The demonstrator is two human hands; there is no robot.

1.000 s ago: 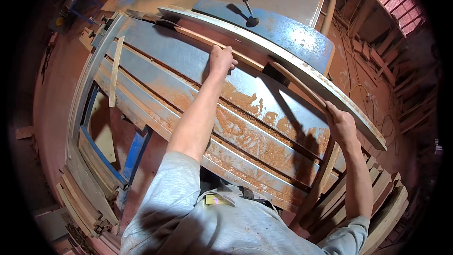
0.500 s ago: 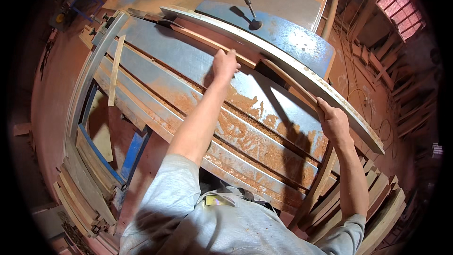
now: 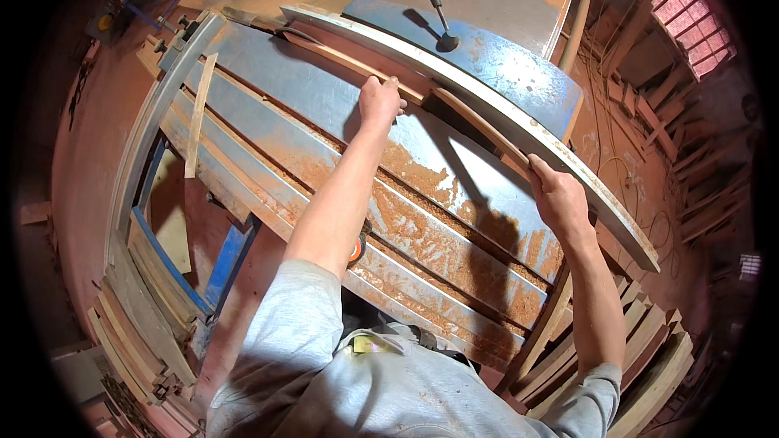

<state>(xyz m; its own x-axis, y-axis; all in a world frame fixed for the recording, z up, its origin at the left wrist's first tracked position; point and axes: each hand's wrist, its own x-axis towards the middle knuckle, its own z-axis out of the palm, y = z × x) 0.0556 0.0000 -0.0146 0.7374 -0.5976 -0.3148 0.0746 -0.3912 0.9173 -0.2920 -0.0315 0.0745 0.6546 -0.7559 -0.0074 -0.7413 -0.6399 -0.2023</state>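
Observation:
A thin wooden strip [image 3: 357,65] lies along the long pale fence rail [image 3: 487,105] of a blue metal saw table [image 3: 324,113] dusted with orange sawdust. My left hand [image 3: 380,101] presses on the strip near the table's middle, fingers curled over it. My right hand [image 3: 556,195] grips the strip's nearer end against the rail. The strip's middle part is hidden in the rail's shadow.
A black-handled lever [image 3: 438,16] stands on the blue plate behind the rail. A loose wood slat [image 3: 197,113] lies on the table's left side. Stacked planks [image 3: 641,357] sit at lower right, more boards [image 3: 138,332] at lower left. Sawdust covers the floor.
Both hands have slid forward along the rail, away from me, carrying the strip with them. The left hand has gone from flat on the table to pressing at the strip.

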